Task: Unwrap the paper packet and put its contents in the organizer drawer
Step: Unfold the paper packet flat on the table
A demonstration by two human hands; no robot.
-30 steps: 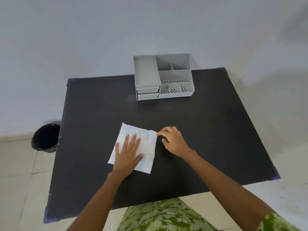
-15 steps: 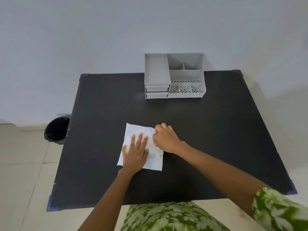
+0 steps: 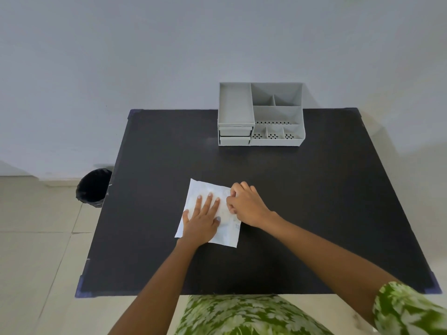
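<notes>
A white paper packet (image 3: 202, 190) lies flat near the middle of the black table (image 3: 302, 189). My left hand (image 3: 202, 220) rests flat on it, fingers spread, pressing it down. My right hand (image 3: 244, 204) sits at the packet's right edge with fingers curled, pinching the paper there. What the packet holds is hidden. The grey organizer (image 3: 260, 114) stands at the table's far edge; its two small drawers (image 3: 235, 136) at the lower left front appear closed.
A black waste bin (image 3: 93, 187) stands on the tiled floor to the left of the table. A pale wall rises right behind the organizer. My green patterned clothing shows below the table's near edge.
My right hand slid left from beside the packet onto its right edge and curled its fingers on the paper. The folded flap at that edge is now covered. The camera view shifted.
</notes>
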